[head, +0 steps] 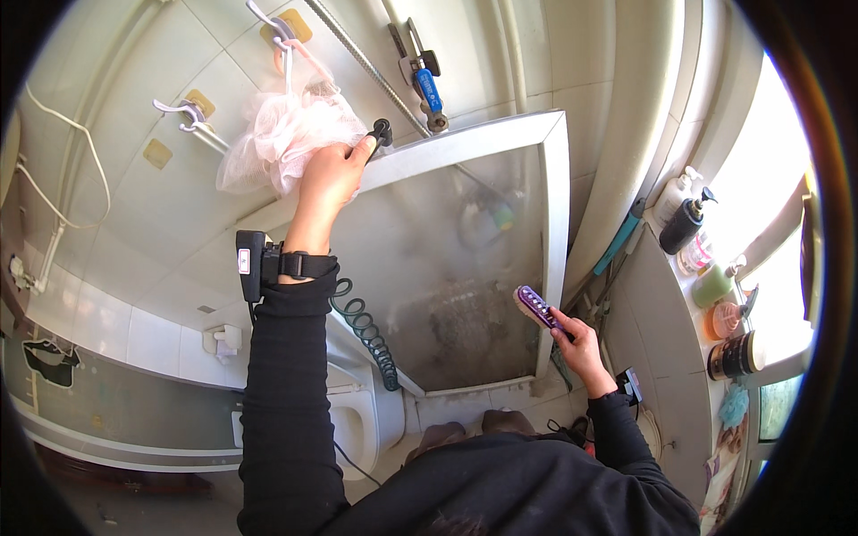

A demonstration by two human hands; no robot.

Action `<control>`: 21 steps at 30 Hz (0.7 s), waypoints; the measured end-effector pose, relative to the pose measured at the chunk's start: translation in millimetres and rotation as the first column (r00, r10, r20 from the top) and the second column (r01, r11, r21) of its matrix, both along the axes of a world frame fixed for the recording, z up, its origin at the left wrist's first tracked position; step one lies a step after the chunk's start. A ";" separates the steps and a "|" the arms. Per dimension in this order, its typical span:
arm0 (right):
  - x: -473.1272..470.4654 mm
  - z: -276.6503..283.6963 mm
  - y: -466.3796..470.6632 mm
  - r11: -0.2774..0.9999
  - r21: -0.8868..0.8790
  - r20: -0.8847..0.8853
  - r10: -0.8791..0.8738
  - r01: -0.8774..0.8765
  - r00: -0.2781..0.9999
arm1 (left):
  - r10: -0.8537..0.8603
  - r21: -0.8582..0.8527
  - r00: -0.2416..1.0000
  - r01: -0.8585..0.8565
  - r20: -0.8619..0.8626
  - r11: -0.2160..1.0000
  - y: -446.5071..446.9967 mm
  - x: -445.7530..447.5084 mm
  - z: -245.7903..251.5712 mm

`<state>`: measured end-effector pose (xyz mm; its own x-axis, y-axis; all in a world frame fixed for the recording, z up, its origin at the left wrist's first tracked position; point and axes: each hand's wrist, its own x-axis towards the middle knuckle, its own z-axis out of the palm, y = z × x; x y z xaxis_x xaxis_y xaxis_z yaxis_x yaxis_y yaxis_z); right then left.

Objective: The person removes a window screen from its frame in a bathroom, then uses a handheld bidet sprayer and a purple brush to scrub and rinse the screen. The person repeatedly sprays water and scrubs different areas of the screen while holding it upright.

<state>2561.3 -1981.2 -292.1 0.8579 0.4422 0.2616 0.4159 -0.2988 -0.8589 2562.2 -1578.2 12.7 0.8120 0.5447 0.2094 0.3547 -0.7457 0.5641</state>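
In front of me stands a frosted panel with a white frame, its lower part stained dark. At its upper edge, my left hand is closed on a small black handle, most of it covered by my fingers. A pale pink mesh bath puff hangs from a wall hook beside that hand. My right hand grips a purple scrub brush with pale bristles. The brush is near the panel's right frame; I cannot tell whether it touches.
A blue-handled valve and a metal shower hose are on the wall behind the panel. A dark green coiled hose hangs left, above a white toilet. Several bottles, including a green pump bottle, line the right ledge.
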 end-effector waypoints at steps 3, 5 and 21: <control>-1.7 0.9 -1.5 1.000 0.006 0.011 0.003 -0.003 1.000 | 0.019 0.107 1.000 -0.017 -0.014 0.994 -0.6 0.4 -2.8; -2.6 1.2 -2.5 1.000 -0.006 0.002 -0.002 0.002 1.000 | 0.031 0.093 0.999 -0.028 -0.028 0.995 -5.1 0.2 -5.5; -10.8 -9.5 -18.0 0.998 0.007 -0.126 -0.065 0.066 0.990 | -0.166 -0.609 0.944 0.313 0.287 0.728 -88.3 31.4 -98.8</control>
<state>2550.5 -1999.2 -301.7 0.9113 0.3818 0.1544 0.2842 -0.3118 -0.9066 2593.6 -1666.5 -86.1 0.9142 0.4014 0.0558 0.0402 -0.2268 0.9731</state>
